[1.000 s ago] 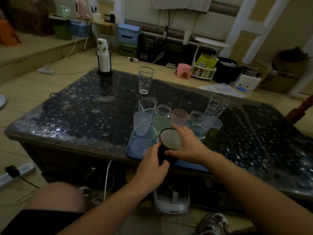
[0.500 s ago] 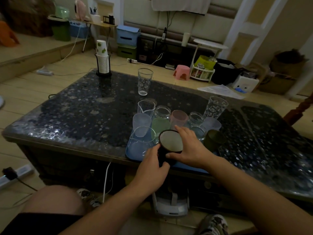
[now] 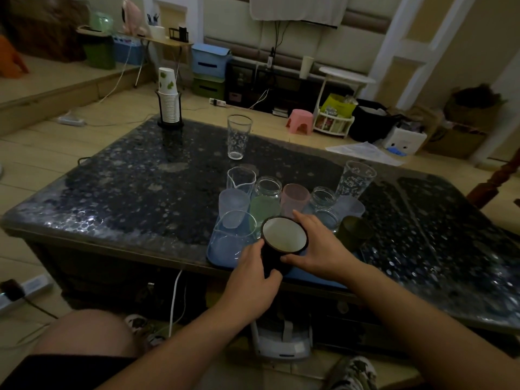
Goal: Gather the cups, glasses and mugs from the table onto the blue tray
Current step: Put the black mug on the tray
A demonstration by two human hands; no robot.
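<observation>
While both hands close around it, the black mug [image 3: 282,243] with a pale inside stands at the near edge of the blue tray [image 3: 312,274], which sits on the near side of the dark speckled table [image 3: 126,192]. The left hand [image 3: 254,280] wraps the mug's near left wall, and the right hand [image 3: 318,246] grips its right side, fingers curled over the far rim. Just left of the mug a clear glass beaker [image 3: 232,237] stands on the tray, with a frosted cup [image 3: 233,204] and a spouted measuring glass [image 3: 241,180] behind it. Further right in the crowd are a green cup [image 3: 263,209], a clear jar [image 3: 268,188], a pink cup [image 3: 295,198] and a second jar [image 3: 323,198]. A dark olive cup [image 3: 354,232] stands to the right of the right hand, and a tall patterned glass [image 3: 356,178] tilts at the far right corner of the group. Another tall patterned glass [image 3: 238,136] stands alone on the table, well apart on the far side. A stack of paper cups [image 3: 168,99] in a black holder sits at the far left corner.
</observation>
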